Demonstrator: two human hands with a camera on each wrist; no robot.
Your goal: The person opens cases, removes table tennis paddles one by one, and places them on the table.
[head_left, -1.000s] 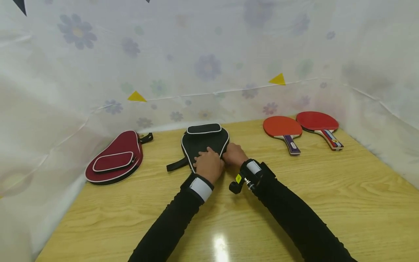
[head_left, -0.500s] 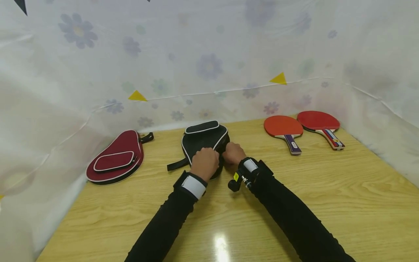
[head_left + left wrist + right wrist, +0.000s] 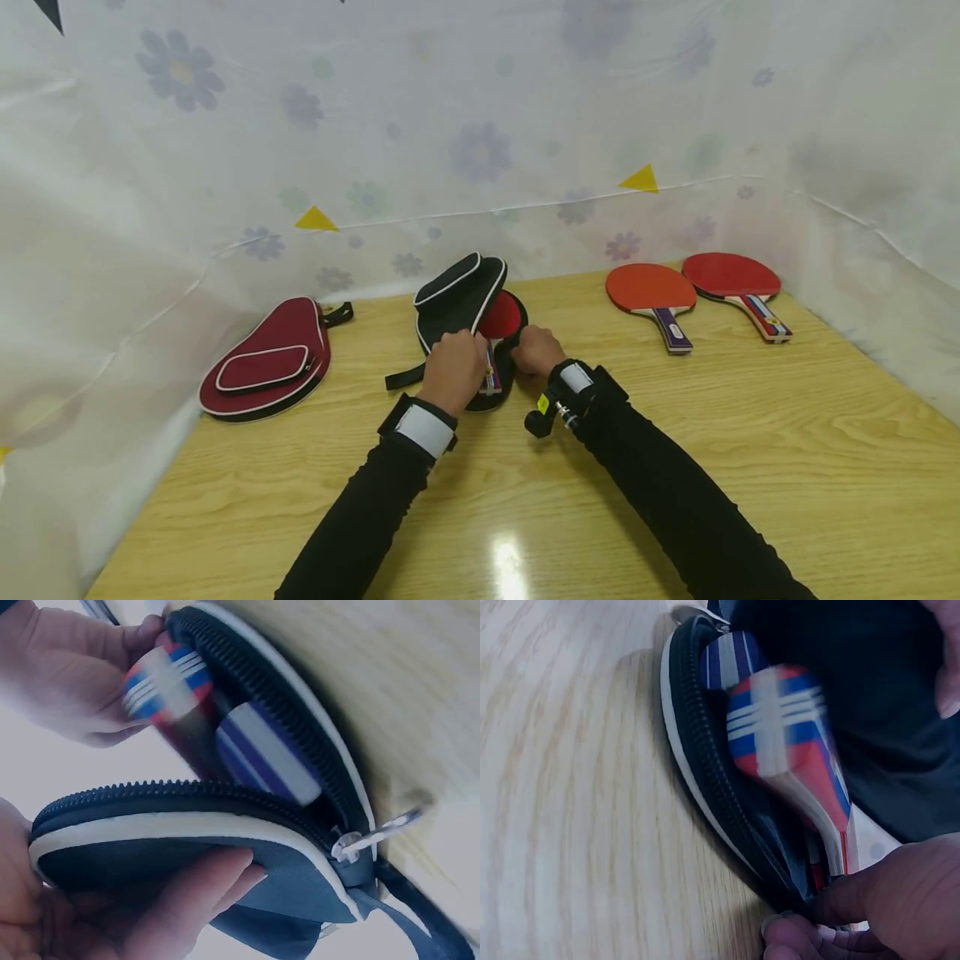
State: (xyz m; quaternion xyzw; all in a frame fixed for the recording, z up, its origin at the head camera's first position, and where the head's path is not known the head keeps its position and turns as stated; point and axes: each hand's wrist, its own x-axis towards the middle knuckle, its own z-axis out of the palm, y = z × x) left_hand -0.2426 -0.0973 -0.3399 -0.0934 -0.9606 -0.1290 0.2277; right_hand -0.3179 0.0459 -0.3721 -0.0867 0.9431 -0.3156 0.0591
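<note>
Left hand gripping the raised upper flap of the black paddle case, fingers curled round its white-piped edge. Right hand pinching the lower rim at the case's 3 o'clock side. Case lying unzipped mid-table, a red paddle with striped handle inside. Red case at 9 o'clock, two loose paddles at 2 o'clock.

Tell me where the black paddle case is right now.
In the head view the black paddle case lies mid-table near the back curtain, between the red case on its left and two loose paddles on its right, its flap lifted by the left hand.
</note>
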